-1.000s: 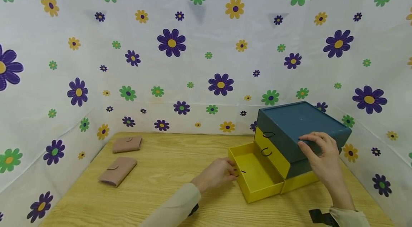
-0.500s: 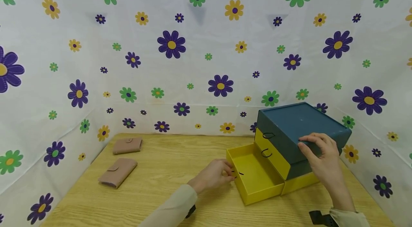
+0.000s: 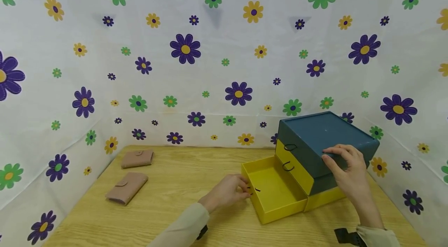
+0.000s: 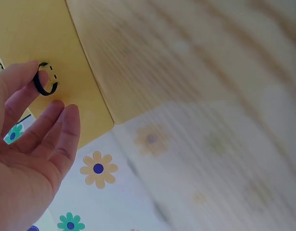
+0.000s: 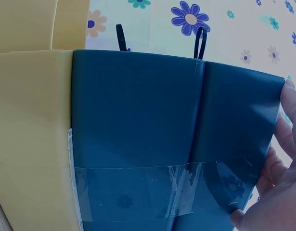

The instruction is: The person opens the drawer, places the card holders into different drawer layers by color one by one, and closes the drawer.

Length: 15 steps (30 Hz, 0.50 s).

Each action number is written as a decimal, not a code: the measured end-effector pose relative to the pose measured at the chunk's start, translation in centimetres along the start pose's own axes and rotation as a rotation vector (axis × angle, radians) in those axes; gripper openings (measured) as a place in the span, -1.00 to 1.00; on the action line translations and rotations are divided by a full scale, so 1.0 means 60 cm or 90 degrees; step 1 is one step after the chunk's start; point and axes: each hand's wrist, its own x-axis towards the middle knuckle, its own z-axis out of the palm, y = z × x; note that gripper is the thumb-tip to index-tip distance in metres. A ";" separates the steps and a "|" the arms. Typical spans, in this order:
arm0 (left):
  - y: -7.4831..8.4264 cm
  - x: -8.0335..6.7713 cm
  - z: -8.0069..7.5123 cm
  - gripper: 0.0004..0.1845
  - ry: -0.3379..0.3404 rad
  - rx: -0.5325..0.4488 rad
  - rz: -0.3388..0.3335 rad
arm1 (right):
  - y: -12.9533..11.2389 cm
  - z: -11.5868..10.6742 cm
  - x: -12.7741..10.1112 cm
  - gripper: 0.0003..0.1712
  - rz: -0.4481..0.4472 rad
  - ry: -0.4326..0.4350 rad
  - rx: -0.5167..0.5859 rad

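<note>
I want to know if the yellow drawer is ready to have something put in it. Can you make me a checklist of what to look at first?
1. Bottom yellow cardboard drawer pulled well out of the dark teal box: ok.
2. Left hand pinching the drawer's black loop handle: ok.
3. Right hand resting on the box's top edge to steady it: ok.
4. Drawer floor bare, nothing lying in it: ok.
5. Two tan snap wallets far off at the left of the wooden table, neither hand near them: not ok.
6. Middle yellow drawer out of the way: cannot tell; it sticks out a little over the bottom one.
</note>
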 end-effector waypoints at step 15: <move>-0.004 -0.009 -0.005 -0.93 0.001 -0.020 -0.017 | 0.001 0.002 0.001 -0.81 -0.004 0.002 -0.003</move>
